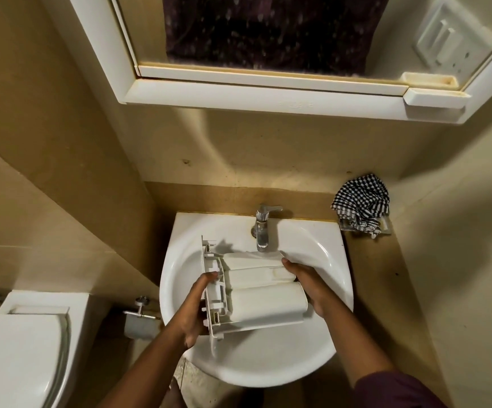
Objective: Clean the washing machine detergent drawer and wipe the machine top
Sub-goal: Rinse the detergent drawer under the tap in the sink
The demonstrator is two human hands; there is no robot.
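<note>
I hold a white plastic detergent drawer over a white wash basin, its underside turned up and its front panel to the left. My left hand grips the drawer's front panel from the left. My right hand clasps the drawer's right end, fingers over its far corner. The drawer's far edge lies just below the spout of a chrome tap. No water is visible running. The washing machine is out of view.
A black-and-white checked cloth lies bunched on a small wall shelf right of the basin. A mirror cabinet hangs above. A toilet stands at lower left, with a paper holder between it and the basin.
</note>
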